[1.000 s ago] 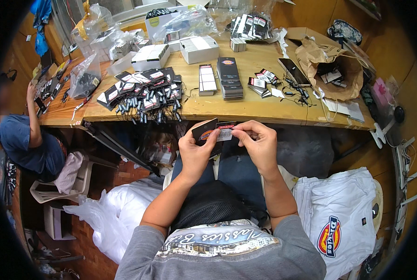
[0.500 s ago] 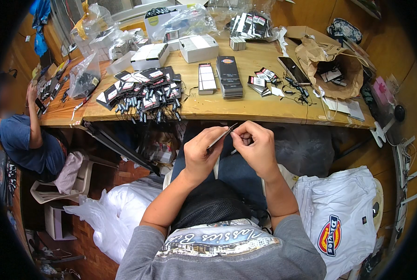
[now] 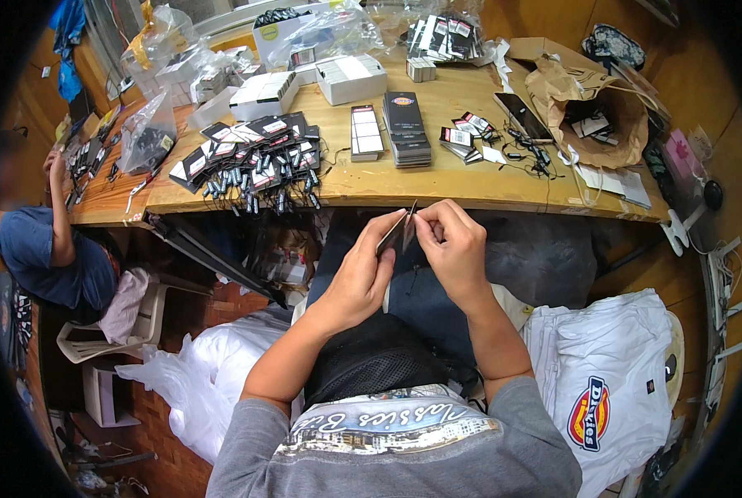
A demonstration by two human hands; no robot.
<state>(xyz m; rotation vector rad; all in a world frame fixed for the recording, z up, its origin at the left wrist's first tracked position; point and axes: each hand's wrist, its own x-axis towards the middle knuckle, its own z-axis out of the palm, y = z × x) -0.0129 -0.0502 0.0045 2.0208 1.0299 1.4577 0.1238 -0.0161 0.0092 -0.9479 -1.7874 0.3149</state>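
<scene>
Left hand (image 3: 357, 282): yours, raised just off the table's near edge, fingers clasping a dark card (image 3: 391, 236), tilted and seen almost edge-on.
Right hand (image 3: 456, 249): yours, just right of the left, thumb and fingertips pinching a thin tag (image 3: 411, 222), also nearly edge-on, just beside the card; whether the two touch, you cannot tell from here.
Table (image 3: 462, 187): wooden, across the far side of your hands.
On its left part: one heap of black tags (image 3: 259, 153), loosely overlapped, small dark cylinders hanging along the near side.
Centre: one narrow stack of white-faced tags (image 3: 366, 133); just right of it, one taller stack of black cards (image 3: 407, 137), neatly squared.
Right: small red-and-white tags (image 3: 467, 133), loosely spread; a tangle of black cords (image 3: 529, 156); a dark phone (image 3: 522, 114), lying flat; a brown paper bag (image 3: 566, 91), open, tags inside.
Far: two white boxes packed with cards, one left (image 3: 265, 95), one right (image 3: 351, 79); farther right, one pile of black and white tags (image 3: 444, 39).
Near right, below the table: white shirts (image 3: 545, 365), folded, colourful print on top.
Near left: white plastic bag (image 3: 213, 382), bulging.
Far left: a co-worker (image 3: 51, 257), blue shirt, seated.
</scene>
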